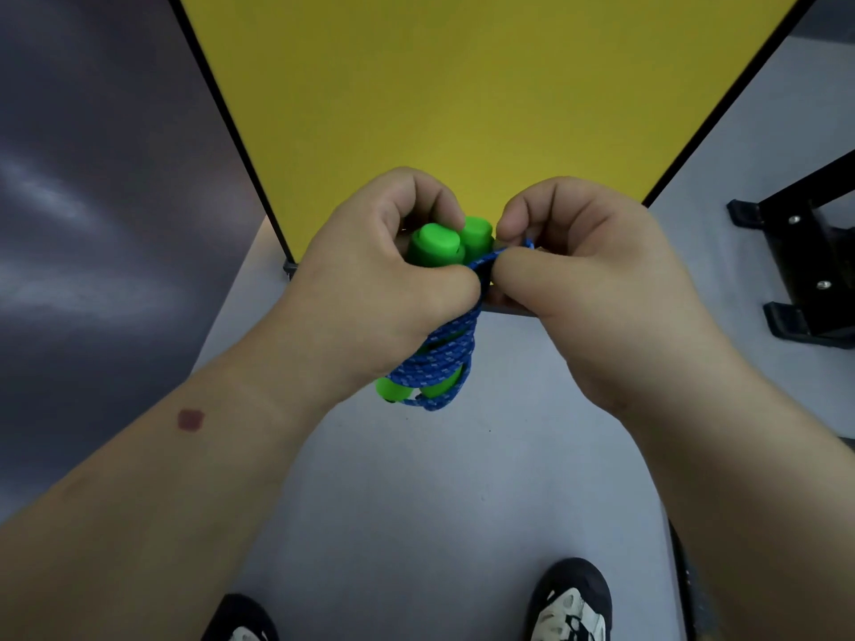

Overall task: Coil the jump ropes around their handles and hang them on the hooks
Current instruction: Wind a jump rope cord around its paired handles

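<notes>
Gripping green handles [446, 247], left hand [370, 289]; right hand [587, 289] pinching blue rope [439, 358].

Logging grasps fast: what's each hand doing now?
Left hand: grips the green handles.
Right hand: pinches the blue rope.

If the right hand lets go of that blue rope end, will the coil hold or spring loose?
Likely loosens: the blue rope looks braided and floppy, and the right hand pinches its end, untucked. The green handles look smooth, so wraps may slide. The left hand should keep them bunched.
</notes>
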Available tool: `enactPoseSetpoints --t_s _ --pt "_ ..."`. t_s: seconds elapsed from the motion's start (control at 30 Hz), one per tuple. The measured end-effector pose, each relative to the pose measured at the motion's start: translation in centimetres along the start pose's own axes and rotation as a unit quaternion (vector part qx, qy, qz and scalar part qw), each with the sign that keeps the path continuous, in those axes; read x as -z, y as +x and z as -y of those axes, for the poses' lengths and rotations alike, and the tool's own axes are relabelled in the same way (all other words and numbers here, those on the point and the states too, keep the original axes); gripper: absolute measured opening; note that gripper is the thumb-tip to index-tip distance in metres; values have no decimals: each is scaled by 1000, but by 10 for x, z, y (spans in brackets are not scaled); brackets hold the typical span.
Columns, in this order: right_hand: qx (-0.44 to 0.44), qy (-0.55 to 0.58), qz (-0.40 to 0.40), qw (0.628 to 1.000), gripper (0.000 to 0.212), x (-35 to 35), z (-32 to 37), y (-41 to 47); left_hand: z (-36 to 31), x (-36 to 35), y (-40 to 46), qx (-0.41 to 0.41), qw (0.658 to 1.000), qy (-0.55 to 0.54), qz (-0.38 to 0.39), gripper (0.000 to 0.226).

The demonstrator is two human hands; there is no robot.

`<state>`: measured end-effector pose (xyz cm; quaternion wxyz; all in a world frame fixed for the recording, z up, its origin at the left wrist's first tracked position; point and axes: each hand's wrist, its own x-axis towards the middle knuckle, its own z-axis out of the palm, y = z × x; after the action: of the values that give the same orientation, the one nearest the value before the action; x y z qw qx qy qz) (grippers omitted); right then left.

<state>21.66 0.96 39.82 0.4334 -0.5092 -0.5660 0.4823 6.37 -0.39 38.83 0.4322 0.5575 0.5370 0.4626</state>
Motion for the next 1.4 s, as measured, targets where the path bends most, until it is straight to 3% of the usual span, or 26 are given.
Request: enactPoseSetpoints --t_s 0.2,0.33,0.5,0.7,0.93,1.1,1.2,1.3,1.4 --pt "50 -96 17 994 14 2 2 -4 -3 0 -6 -57 990 122 -44 20" --pt "24 -44 13 999 16 2 5 -2 -2 -3 -9 -85 979 175 -61 17" --pt "58 -22 12 998 25 5 9 -2 1 -6 -9 -108 967 226 -41 13" --pt "99 13 11 995 33 3 13 -6 3 -10 -11 -143 961 233 -47 14" --pt "83 57 17 995 41 2 10 -7 4 -18 -13 -170 952 240 -85 14" --pt "50 -50 -33 997 19 2 10 -7 3 -21 -19 -194 947 227 -118 14" --pt "9 -89 -21 996 13 6 13 -4 4 -18 -16 -208 950 193 -132 12" --pt "-31 2 11 999 6 8 16 -2 3 -14 -17 -225 950 170 -133 12" --pt "-49 71 19 996 18 5 17 -2 3 -9 -17 -235 948 164 -140 11"
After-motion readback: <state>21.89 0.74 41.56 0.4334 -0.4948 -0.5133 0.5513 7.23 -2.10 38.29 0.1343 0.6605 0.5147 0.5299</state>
